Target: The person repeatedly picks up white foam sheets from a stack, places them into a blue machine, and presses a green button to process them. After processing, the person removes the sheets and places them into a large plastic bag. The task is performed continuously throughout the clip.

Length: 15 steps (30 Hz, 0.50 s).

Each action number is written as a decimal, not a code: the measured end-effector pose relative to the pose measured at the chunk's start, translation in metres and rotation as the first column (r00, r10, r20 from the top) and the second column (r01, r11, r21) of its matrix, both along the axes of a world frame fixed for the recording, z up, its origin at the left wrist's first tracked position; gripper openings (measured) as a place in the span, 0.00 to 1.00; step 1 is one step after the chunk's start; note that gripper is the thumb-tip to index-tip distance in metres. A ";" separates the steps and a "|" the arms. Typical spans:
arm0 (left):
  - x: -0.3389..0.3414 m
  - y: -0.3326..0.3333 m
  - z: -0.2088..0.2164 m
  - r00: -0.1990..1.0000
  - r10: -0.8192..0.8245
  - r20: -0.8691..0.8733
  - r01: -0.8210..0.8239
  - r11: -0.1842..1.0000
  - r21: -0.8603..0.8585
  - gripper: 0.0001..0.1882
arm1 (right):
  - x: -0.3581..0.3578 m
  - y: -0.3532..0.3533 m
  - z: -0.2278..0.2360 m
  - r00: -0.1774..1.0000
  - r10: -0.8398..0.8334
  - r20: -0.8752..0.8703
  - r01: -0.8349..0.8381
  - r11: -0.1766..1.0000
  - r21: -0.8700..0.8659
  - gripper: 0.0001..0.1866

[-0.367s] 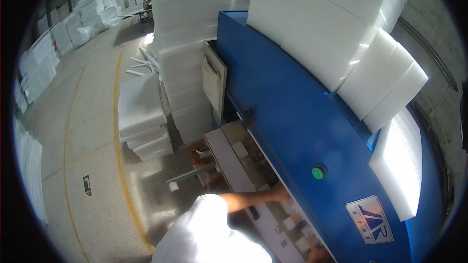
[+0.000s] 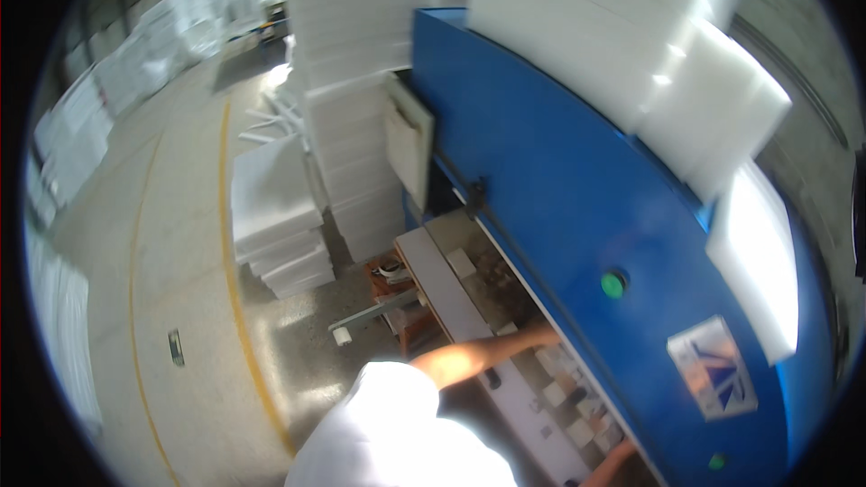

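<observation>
A big blue machine (image 2: 550,189) stands in front of me, with a light-coloured bed (image 2: 451,293) under its lower edge. My left arm stretches from a white sleeve across that bed. My left hand (image 2: 546,335) reaches in at the machine's lower edge, its fingers hidden and blurred. Lower right, my right hand (image 2: 621,456) is at the same edge among small pale blocks (image 2: 580,433); only part of it shows, and its fingers cannot be made out. More pale pieces (image 2: 553,392) lie on the bed between the two hands.
Large white foam blocks (image 2: 577,45) rest on top of the machine, which carries a green button (image 2: 613,285). Stacked white sheets (image 2: 356,27) rise behind, with a lower stack (image 2: 275,203) at left. A metal bar (image 2: 374,311) juts out near a brown stand (image 2: 388,281).
The whole view has shifted, so the machine's lower right comes further into the picture. More of my right forearm shows. Both hands stay at the machine's lower edge.
</observation>
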State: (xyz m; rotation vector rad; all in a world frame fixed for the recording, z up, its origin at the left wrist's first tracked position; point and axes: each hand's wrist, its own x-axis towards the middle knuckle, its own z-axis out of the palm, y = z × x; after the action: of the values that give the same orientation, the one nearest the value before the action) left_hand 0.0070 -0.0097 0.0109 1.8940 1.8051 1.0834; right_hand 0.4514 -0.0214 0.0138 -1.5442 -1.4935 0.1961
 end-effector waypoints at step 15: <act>0.264 -0.250 0.157 0.367 -0.589 0.719 0.751 0.644 0.144 0.19 | 0.162 -0.409 0.093 0.083 0.121 -0.989 0.501 0.853 0.146 0.30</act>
State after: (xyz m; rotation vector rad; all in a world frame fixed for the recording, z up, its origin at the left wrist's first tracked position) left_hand 0.2709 -0.2593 0.1678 1.4809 0.5263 1.0140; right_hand 0.6131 -0.4304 0.1066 -0.7457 -0.0935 0.5538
